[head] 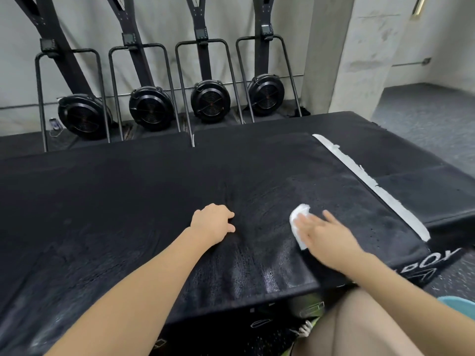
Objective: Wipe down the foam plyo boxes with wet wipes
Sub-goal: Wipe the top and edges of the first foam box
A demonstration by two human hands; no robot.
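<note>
A large black foam plyo box (128,201) fills the middle of the view, its top glistening wet near the front edge. My right hand (326,235) lies flat with straight fingers on a white wet wipe (299,224), pressing it onto the box top right of centre. My left hand (214,222) rests on the box top at the middle with its fingers curled under, holding nothing. A white strip (372,186) runs along the box's right edge.
A second, lower black box (421,186) sits to the right and another (334,124) behind. Several black fan machines (150,107) stand along the far wall. A concrete pillar (341,60) rises at the right. My knee (359,325) is below the front edge.
</note>
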